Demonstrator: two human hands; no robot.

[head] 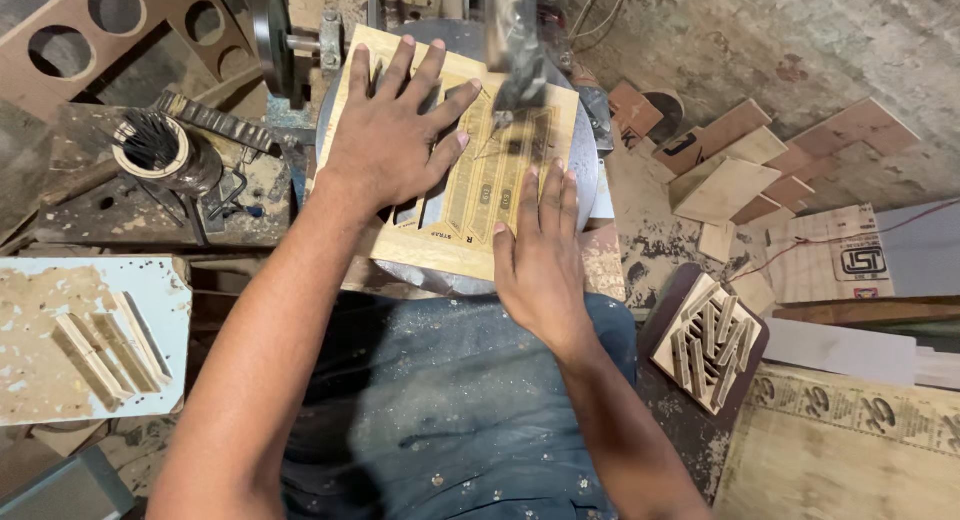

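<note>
1. Left hand (395, 130) is lying flat, fingers spread, gripping nothing, pinning the plywood panel (455, 150) at upper centre.
2. Saw blade (503, 110) is meeting the panel; fingers should be keeping clear.
3. Right hand (540, 255) is pressing flat, fingers together, steadying the near edge.

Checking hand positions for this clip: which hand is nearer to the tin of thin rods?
Left. The left hand lies flat on the wooden panel, just right of the tin of thin rods. The right hand presses the panel's near edge, farther right.
</note>
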